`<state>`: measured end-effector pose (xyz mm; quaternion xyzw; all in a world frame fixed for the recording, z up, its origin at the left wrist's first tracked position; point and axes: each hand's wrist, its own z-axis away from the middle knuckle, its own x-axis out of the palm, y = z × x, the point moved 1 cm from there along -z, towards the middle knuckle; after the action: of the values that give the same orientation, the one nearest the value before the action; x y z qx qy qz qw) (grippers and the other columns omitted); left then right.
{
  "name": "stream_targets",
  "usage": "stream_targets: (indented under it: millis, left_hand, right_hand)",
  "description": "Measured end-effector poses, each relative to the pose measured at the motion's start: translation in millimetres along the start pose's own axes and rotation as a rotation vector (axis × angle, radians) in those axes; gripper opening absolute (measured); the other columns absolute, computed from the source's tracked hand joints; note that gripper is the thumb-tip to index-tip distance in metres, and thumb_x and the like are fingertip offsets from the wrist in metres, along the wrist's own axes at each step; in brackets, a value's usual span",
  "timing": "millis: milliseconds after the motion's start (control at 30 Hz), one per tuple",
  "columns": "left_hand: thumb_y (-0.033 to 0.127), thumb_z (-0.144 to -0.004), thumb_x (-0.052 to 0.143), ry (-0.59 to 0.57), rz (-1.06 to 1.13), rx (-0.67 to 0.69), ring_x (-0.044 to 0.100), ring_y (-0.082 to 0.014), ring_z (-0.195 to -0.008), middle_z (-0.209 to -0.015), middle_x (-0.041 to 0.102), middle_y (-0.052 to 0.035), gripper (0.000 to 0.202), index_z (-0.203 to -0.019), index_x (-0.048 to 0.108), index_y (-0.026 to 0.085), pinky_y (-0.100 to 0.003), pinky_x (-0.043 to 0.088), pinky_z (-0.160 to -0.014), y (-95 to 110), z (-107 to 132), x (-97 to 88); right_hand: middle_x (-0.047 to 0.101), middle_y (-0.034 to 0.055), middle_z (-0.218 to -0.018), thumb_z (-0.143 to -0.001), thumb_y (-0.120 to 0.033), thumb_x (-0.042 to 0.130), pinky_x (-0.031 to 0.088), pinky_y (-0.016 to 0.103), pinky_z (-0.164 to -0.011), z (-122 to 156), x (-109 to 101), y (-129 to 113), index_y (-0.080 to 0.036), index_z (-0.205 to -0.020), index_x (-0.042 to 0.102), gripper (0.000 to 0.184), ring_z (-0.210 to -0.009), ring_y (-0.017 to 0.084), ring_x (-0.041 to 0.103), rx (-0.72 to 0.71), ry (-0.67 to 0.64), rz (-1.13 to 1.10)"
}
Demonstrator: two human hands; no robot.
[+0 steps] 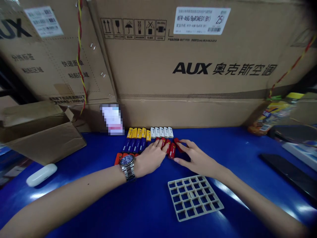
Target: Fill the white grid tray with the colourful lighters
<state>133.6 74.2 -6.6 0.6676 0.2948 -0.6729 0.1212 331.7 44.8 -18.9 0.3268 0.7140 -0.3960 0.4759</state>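
My left hand (152, 158), wearing a metal-banded watch (127, 162), bends its fingers over the left part of a row of red lighters (171, 150). The fingertips touch them, and the palm hides some of the lighters behind it. Thumb and forefinger of my right hand (196, 158) close around a tilted red lighter (178, 145) at the row's right end. Farther back lie yellow lighters (139, 133) and white lighters (161, 132) side by side. Dark blue lighters (134, 145) lie in front of the yellow ones, and orange lighters (119, 158) sit partly behind my left wrist.
A pale grid tray (195, 198) lies on the blue table (148, 208), near my right forearm. A phone (112, 119) leans against the large cardboard box (148, 82). At left are an open carton (47, 138) and a white case (41, 175); at right, a bottle (272, 114) and a black object (289, 175).
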Motion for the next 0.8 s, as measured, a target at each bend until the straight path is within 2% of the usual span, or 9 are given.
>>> stream_targets:
  millis: [100,300,567,800]
  left_hand:
    - [-0.002,-0.082,0.037,-0.059,-0.008,-0.026,0.037,-0.0289,-0.132,-0.138,0.043,-0.0245,0.056,-0.138,0.032,-0.001,-0.039,0.04,-0.104,5,1,-7.1]
    - [-0.004,-0.082,0.037,-0.104,-0.089,-0.143,0.048,-0.0305,-0.124,-0.129,0.051,-0.028,0.053,-0.136,0.038,-0.004,-0.038,0.048,-0.095,22,-2,-17.0]
    - [-0.006,-0.078,0.039,-0.129,-0.12,-0.122,0.051,-0.03,-0.121,-0.13,0.05,-0.0267,0.055,-0.133,0.042,-0.003,-0.035,0.051,-0.089,19,5,-20.1]
    - [-0.007,-0.079,0.039,-0.073,-0.064,-0.111,0.051,-0.03,-0.12,-0.129,0.051,-0.0267,0.052,-0.13,0.044,-0.002,-0.036,0.051,-0.088,11,3,-12.1]
  right_hand:
    - [0.052,0.0183,-0.122,-0.085,-0.044,0.055,0.048,0.05,-0.094,5,2,-9,-0.015,-0.127,0.051,0.052,-0.113,0.032,0.051,0.027,0.047,0.022]
    - [0.056,0.0168,-0.107,-0.087,-0.023,0.051,0.055,0.045,-0.082,-4,9,-20,-0.012,-0.113,0.06,0.029,-0.094,0.027,0.06,0.025,0.078,0.035]
    - [0.062,0.0146,-0.103,-0.087,-0.017,0.052,0.053,0.043,-0.084,-9,14,-4,-0.013,-0.106,0.066,0.024,-0.096,0.025,0.06,-0.067,0.111,0.002]
    - [0.063,0.0115,-0.096,-0.089,-0.013,0.044,0.054,0.041,-0.078,-16,11,8,-0.015,-0.104,0.066,0.027,-0.086,0.021,0.06,-0.114,0.123,-0.039]
